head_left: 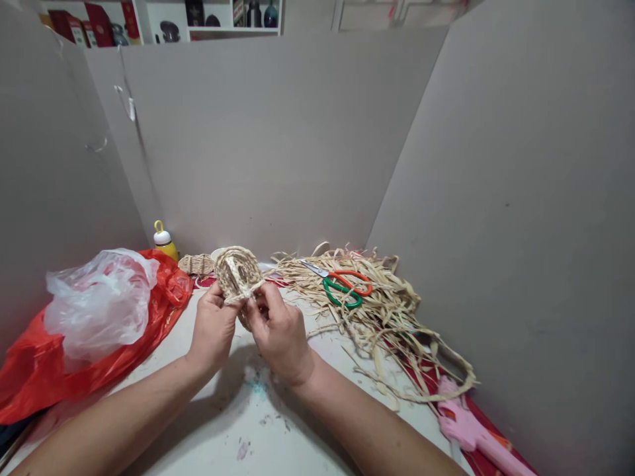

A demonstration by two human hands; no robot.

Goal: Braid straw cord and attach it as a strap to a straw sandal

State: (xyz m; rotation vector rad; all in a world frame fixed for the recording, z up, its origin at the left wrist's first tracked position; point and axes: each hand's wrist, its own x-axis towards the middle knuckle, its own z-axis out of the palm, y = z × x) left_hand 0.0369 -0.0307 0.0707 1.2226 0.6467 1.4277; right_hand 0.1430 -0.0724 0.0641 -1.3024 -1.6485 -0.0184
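Note:
A small woven straw piece (237, 272), coiled and basket-like, is held up over the table between both hands. My left hand (214, 327) pinches its lower left edge with thumb and fingers closed. My right hand (278, 330) grips its lower right edge, fingers curled around the weave. A loose strand of straw runs from the piece toward the pile on the right.
A heap of loose straw strips (381, 307) lies to the right with red-and-green scissors (344, 284) on top. A pink glue gun (471, 433) lies at the front right. Red (30, 370) and clear plastic bags (99, 301) sit left. A yellow bottle (165, 242) and another woven piece (196, 264) stand behind. Grey partitions enclose the table (238, 423).

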